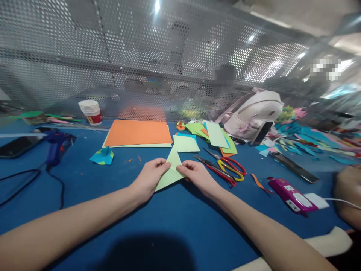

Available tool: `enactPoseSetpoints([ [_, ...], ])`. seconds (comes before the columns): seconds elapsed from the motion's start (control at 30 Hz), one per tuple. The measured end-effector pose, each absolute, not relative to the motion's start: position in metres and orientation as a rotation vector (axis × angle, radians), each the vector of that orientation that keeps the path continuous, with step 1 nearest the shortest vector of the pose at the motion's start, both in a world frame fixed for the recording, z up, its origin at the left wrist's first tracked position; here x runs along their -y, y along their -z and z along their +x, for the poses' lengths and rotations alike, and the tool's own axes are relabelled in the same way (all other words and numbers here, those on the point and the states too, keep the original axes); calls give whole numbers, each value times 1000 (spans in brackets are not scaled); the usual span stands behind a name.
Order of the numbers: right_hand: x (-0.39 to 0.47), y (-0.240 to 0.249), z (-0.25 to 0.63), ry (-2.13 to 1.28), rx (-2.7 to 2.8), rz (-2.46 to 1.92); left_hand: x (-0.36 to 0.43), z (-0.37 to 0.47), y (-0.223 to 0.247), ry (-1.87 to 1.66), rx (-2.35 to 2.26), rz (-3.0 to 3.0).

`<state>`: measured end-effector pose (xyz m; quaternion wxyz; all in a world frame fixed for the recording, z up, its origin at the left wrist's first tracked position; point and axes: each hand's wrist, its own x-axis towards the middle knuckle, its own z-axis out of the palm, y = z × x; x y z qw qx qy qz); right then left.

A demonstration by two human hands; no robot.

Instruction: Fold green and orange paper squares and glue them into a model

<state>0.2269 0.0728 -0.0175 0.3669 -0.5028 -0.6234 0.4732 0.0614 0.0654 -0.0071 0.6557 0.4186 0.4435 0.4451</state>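
Folded light-green paper triangle [170, 170]: centre of the blue worktop [118, 210], point toward the far side; left hand [150, 177] pinches its left edge, right hand [197, 175] pinches its right edge. Scissors, red and yellow handles [229, 168]: just right of the right hand. Orange paper sheet [137, 132]: far, behind the triangle. Blue glue gun [56, 145]: far left. Magenta device [290, 195]: right.

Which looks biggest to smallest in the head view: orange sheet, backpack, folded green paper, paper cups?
1. orange sheet
2. backpack, close to the sheet in apparent size
3. folded green paper, held in both hands, nearer the camera, so unsure
4. paper cups
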Motion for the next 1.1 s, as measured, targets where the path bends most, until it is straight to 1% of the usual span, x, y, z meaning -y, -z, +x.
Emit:
enactPoseSetpoints([
  [0.17, -71, 12, 231, -1169, 1748, -1338, -65, 59, 14, -1013, -846, 796],
  [0.33, -66, 9, 225, -1203, 1775, -1337, -70, 59, 15, -1021, -858, 774],
  [0.6, -62, 11, 221, -1316, 1717, -1383, -78, 45, 8, -1262, -927, 734],
  [0.67, -63, 13, 224, -1295, 1684, -1391, -78, 43, 8, -1221, -938, 728],
  [0.77, -65, 16, 227, -1238, 1597, -1371, -70, 46, 11, -981, -932, 810],
  [0.83, -66, 18, 227, -1239, 1500, -1329, -63, 50, 14, -886, -951, 878],
  [0.97, -62, 20, 220, -1396, 1292, -1236, -54, 56, 19, -931, -986, 883],
  [1.1, -54, 23, 210, -1451, 1276, -1197, -54, 58, 21, -944, -962, 896],
])
